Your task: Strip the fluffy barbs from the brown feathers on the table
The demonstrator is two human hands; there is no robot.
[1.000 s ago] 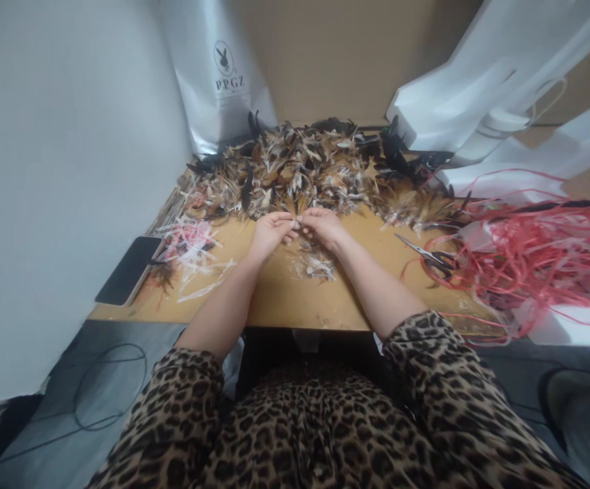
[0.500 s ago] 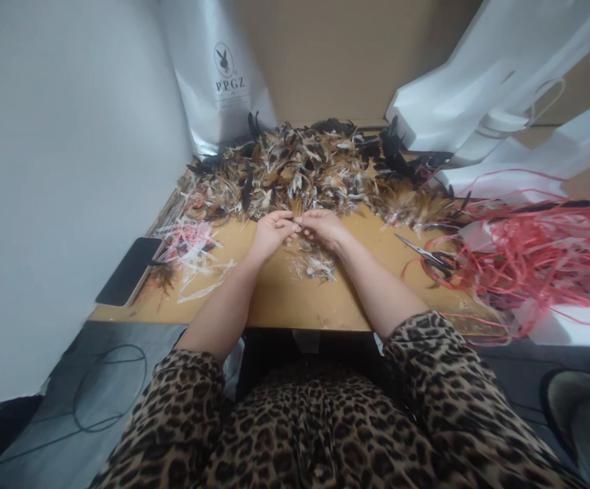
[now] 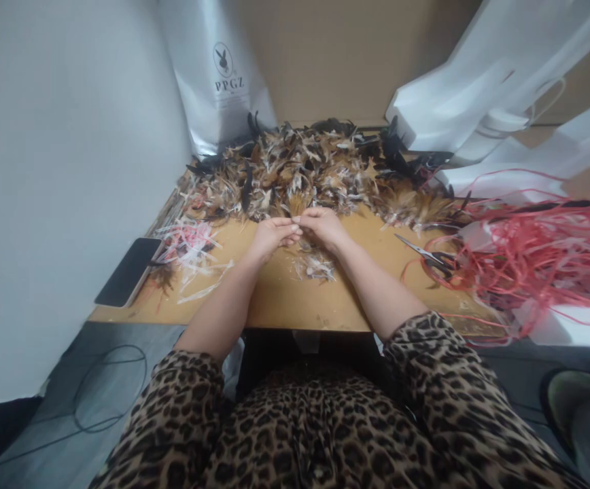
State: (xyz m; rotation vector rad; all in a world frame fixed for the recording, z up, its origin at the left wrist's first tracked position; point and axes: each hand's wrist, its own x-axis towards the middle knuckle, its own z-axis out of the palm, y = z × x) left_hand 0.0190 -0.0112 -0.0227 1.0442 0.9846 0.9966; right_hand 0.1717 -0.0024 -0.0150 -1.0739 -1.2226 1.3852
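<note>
My left hand (image 3: 273,238) and my right hand (image 3: 322,225) meet fingertip to fingertip over the table, thumbs and fingers closed in a pinch. From between them a small bunch of golden-brown feathers (image 3: 298,203) fans away from me; its base is hidden by my fingers. Just beyond lies a wide heap of brown, black and white feathers (image 3: 325,166). Nearer me, partly behind my right hand, is a small scatter of whitish and brown feather bits (image 3: 320,269).
Scissors (image 3: 430,257) lie right of my hands, beside a tangle of red plastic strips (image 3: 540,251). To the left are white and pink strips (image 3: 193,241) and a phone (image 3: 129,272). A silver bag (image 3: 228,115) stands behind. White packaging (image 3: 448,102) leans at the back right.
My fingers have shifted slightly around the base of the feather bunch, the left fingers curling differently. Both hands stay in nearly the same place.
</note>
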